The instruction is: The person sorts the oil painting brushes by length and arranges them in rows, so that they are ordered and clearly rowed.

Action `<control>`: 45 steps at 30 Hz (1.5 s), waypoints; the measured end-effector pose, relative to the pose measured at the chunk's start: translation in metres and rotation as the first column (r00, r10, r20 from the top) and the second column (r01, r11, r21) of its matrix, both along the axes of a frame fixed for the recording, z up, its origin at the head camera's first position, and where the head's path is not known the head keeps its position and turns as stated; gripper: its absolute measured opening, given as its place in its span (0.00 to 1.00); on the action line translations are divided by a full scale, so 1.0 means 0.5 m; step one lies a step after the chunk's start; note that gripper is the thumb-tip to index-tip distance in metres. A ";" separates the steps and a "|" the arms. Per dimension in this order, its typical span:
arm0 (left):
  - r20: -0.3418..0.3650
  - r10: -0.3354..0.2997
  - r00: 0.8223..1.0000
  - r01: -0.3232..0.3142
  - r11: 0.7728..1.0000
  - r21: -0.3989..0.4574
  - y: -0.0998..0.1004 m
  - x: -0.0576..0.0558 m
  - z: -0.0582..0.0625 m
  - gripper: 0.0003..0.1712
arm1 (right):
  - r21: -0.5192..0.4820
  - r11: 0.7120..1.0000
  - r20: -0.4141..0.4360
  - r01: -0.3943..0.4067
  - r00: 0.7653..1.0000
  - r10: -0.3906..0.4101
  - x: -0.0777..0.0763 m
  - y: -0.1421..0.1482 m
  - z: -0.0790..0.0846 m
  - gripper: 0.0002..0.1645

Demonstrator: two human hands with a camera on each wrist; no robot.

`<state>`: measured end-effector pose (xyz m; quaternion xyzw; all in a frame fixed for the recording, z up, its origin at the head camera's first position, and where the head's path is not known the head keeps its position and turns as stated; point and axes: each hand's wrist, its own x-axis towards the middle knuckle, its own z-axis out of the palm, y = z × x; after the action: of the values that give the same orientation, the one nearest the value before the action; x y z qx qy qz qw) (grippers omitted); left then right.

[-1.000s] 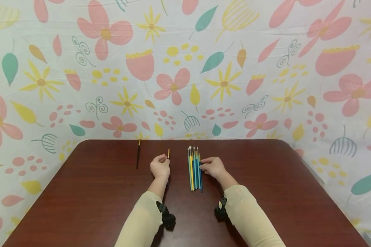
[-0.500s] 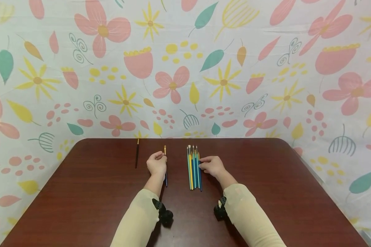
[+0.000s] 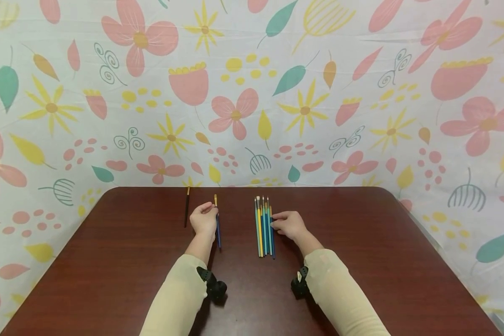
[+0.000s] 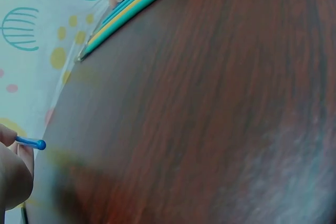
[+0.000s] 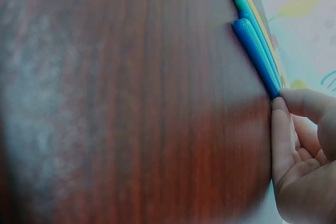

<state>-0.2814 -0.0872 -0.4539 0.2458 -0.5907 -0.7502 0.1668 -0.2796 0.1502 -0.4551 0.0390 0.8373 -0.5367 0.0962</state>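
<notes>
My left hand [image 3: 204,219] pinches a blue paintbrush [image 3: 219,235] with a gold ferrule, bristles pointing away from me. In the left wrist view the rounded blue handle end [image 4: 35,143] sticks out past the fingers. Left of that hand lies a black-handled paintbrush [image 3: 186,207]. Several teal, yellow and blue paintbrushes [image 3: 260,235] lie side by side, bristles away. At their right edge, my right hand [image 3: 291,225] pinches the outermost dark blue paintbrush [image 3: 273,245] between thumb and forefinger, as the right wrist view also shows.
A dark reddish-brown table [image 3: 109,270] carries everything. Its far edge meets a white flowered cloth [image 3: 340,130] hanging upright behind. Black wrist cameras sit at both sleeve cuffs [image 3: 332,266].
My left hand has carried the blue paintbrush leftwards, away from the row and closer to the black one. My right hand has stayed at the row's right edge.
</notes>
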 end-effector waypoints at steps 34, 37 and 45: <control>0.088 -0.133 0.987 0.121 0.984 0.130 -0.115 -0.011 0.030 0.17 | 0.009 1.000 -0.001 0.003 1.000 -0.003 0.004 0.001 -0.004 0.20; 0.090 -0.164 0.982 0.154 0.982 0.108 -0.130 -0.012 0.038 0.18 | 0.005 1.000 0.005 0.006 1.000 -0.006 -0.001 0.000 -0.003 0.20; 0.083 -0.146 0.986 0.142 0.989 0.049 -0.172 -0.016 0.045 0.23 | 0.000 1.000 0.003 0.006 1.000 -0.006 -0.004 0.001 -0.003 0.20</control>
<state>-0.2893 -0.1735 -0.4312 0.2381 -0.5973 -0.7615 0.0812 -0.2817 0.1505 -0.4567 0.0424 0.8371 -0.5370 0.0957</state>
